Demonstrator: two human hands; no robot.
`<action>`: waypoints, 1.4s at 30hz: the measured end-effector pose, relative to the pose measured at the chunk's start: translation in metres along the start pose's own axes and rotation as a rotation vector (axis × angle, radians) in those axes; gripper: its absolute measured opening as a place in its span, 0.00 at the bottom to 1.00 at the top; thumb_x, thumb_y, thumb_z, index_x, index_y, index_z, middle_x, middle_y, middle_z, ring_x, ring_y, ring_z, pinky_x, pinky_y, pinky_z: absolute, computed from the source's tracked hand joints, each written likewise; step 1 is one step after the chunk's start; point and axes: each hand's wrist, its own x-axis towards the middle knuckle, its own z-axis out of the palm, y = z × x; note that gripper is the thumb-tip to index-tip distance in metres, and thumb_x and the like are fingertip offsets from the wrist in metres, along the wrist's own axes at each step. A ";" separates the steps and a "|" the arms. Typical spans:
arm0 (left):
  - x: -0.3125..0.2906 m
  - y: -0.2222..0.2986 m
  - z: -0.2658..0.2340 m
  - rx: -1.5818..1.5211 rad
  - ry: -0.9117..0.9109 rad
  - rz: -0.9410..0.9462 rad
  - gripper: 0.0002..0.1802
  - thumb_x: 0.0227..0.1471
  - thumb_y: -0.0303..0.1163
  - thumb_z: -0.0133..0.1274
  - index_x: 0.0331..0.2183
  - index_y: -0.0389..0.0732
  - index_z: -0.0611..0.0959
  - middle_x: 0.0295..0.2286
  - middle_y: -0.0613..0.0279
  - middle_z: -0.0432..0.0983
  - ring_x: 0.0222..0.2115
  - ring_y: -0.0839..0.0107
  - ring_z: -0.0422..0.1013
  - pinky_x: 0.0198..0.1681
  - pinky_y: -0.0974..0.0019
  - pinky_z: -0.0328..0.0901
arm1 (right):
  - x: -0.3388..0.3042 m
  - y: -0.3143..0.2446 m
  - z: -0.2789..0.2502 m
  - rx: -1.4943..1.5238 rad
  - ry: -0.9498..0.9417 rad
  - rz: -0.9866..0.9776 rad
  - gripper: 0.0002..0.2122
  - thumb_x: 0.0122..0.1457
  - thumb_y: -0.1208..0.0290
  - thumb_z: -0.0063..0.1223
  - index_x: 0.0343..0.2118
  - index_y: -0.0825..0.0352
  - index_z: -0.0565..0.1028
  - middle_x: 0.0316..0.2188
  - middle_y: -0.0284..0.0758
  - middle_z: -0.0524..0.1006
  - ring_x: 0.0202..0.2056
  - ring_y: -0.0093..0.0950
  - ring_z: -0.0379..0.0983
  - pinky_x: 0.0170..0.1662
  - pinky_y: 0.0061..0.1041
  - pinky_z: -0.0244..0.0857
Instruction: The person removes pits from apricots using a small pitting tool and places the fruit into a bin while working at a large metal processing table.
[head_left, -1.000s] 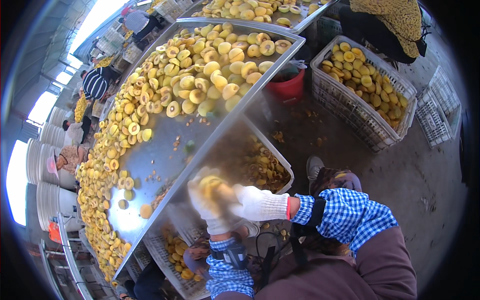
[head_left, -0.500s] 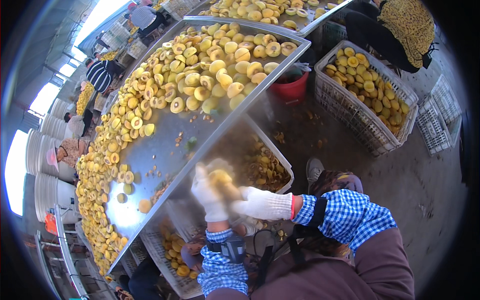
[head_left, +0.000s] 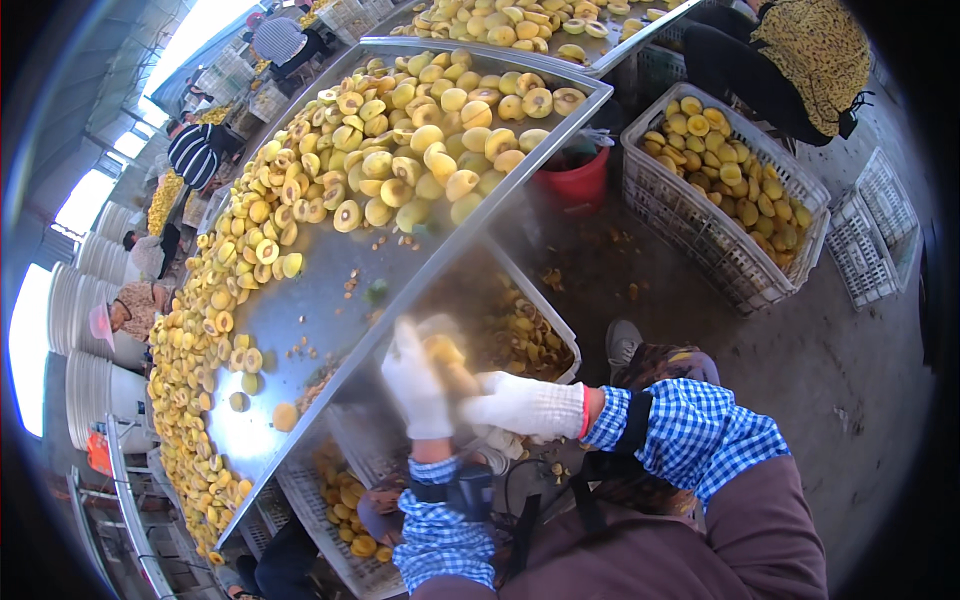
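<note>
My left hand (head_left: pixel 415 385) in a white glove is closed around a yellow peach (head_left: pixel 443 353) just below the near edge of the metal table (head_left: pixel 330 300). My right hand (head_left: pixel 520 405), also gloved in white, presses against the same fruit from the right; both are blurred. A tool may be in the right hand, but blur hides it. Many halved yellow peaches (head_left: pixel 400 150) cover the table's far part, and more lie in a band along its left side (head_left: pixel 200 340).
A white plastic crate of whole peaches (head_left: pixel 725 190) stands at right, with an empty crate (head_left: pixel 880 235) beyond it. A red bucket (head_left: pixel 572 180) sits under the table. A tray of peach scraps (head_left: pixel 520 335) lies below my hands. Other people work at the far left and top right.
My hands stay together on the peach and have shifted slightly while working on it. The view has tilted a little.
</note>
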 end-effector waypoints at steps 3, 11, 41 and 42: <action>0.005 0.010 -0.008 0.079 -0.156 -0.144 0.31 0.59 0.52 0.39 0.32 0.30 0.79 0.25 0.50 0.77 0.20 0.64 0.74 0.23 0.66 0.71 | 0.001 -0.002 0.003 0.039 0.018 0.045 0.09 0.60 0.65 0.43 0.27 0.65 0.66 0.15 0.26 0.66 0.13 0.18 0.61 0.16 0.19 0.59; 0.004 0.010 -0.004 -0.045 -0.225 -0.092 0.42 0.53 0.64 0.38 0.34 0.28 0.78 0.29 0.47 0.77 0.26 0.58 0.76 0.30 0.61 0.73 | 0.000 -0.002 -0.003 0.511 -0.162 0.101 0.08 0.58 0.68 0.48 0.24 0.62 0.66 0.16 0.24 0.64 0.13 0.14 0.58 0.14 0.15 0.54; -0.092 -0.008 -0.282 1.596 0.945 0.002 0.26 0.46 0.33 0.59 0.46 0.29 0.73 0.40 0.48 0.74 0.42 0.58 0.71 0.48 0.60 0.64 | 0.012 0.001 0.000 0.149 0.139 0.030 0.07 0.58 0.67 0.49 0.30 0.60 0.64 0.16 0.24 0.64 0.13 0.18 0.60 0.15 0.20 0.54; -0.069 0.004 -0.272 1.374 0.826 0.163 0.25 0.47 0.32 0.58 0.46 0.30 0.74 0.40 0.48 0.74 0.41 0.58 0.71 0.49 0.61 0.64 | 0.010 -0.003 0.000 0.157 0.147 0.032 0.07 0.58 0.67 0.49 0.30 0.60 0.64 0.16 0.24 0.64 0.14 0.18 0.60 0.15 0.20 0.54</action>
